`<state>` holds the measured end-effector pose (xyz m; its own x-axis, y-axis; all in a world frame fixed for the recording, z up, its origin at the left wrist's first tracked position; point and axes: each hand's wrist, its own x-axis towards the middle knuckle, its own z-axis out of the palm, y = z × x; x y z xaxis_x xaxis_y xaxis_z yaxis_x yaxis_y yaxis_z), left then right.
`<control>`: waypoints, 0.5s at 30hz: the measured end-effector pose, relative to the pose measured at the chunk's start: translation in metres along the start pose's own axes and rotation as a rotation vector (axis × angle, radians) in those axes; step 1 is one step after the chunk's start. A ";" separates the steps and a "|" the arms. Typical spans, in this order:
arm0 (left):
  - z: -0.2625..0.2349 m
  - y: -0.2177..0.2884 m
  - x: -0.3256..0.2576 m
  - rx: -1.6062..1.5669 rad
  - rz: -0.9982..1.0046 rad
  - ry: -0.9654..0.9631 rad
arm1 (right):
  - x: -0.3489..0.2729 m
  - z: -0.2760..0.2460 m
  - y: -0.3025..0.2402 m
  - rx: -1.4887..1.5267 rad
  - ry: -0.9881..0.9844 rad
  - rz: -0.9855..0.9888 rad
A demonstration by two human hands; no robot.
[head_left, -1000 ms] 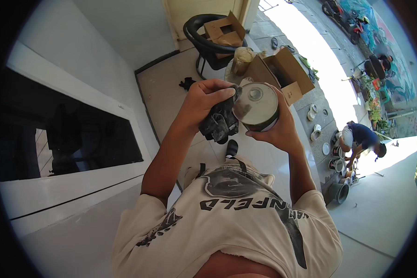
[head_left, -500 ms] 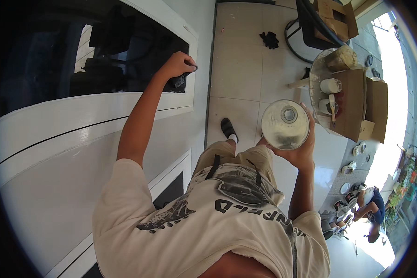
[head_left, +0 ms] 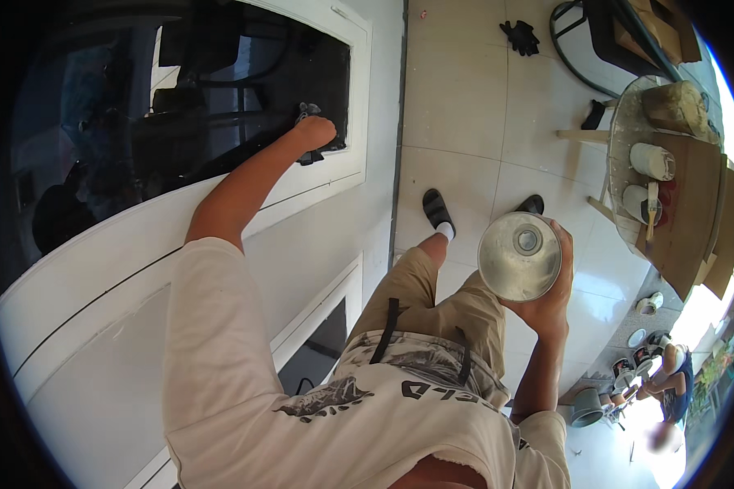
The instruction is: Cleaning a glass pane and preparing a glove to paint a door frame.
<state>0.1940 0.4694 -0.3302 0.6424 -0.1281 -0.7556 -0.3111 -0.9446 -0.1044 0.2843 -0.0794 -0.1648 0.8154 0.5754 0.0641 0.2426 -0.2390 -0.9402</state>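
Note:
My left hand is closed on a dark crumpled cloth and presses near the lower corner of a dark glass pane. Parts of the cloth stick out on both sides of my fist. Around the glass runs a white frame. In front of my right thigh, my right hand grips a round metal can by its side. The can's silvery top, with a small round cap in it, faces up toward me.
A round table at the right bears a crusted tub, a white pot, a paintbrush and cardboard. Black gloves lie on the tiled floor. Another person crouches at far right near a bucket.
My left hand has moved with the cloth from the frame's edge back onto the glass corner. My view has shifted; the can stays in my right hand.

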 end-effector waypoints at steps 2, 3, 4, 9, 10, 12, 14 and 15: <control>-0.008 0.005 -0.007 -0.072 -0.025 0.006 | -0.003 0.002 0.006 -0.003 0.001 0.017; -0.018 0.004 -0.014 -0.042 0.063 -0.088 | -0.004 0.003 0.007 -0.002 -0.005 0.029; -0.029 0.005 -0.019 -0.010 0.153 -0.181 | -0.005 0.002 0.009 -0.003 -0.009 0.041; -0.028 0.006 -0.022 -0.073 0.154 -0.219 | -0.002 0.001 0.007 0.014 -0.020 0.064; -0.017 0.006 -0.017 -0.091 0.148 -0.219 | -0.002 0.002 0.008 0.027 -0.013 0.068; 0.003 0.013 -0.001 -0.062 0.149 -0.170 | 0.000 -0.003 0.009 0.023 -0.011 0.075; 0.006 0.014 0.005 -0.030 0.151 -0.122 | 0.001 -0.007 0.012 0.019 -0.006 0.082; 0.001 0.011 0.003 -0.171 0.122 -0.123 | 0.001 -0.010 0.015 0.009 0.017 0.087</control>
<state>0.1912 0.4589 -0.3341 0.5143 -0.2161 -0.8299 -0.2512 -0.9632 0.0952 0.2935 -0.0902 -0.1756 0.8422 0.5391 -0.0119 0.1659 -0.2800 -0.9455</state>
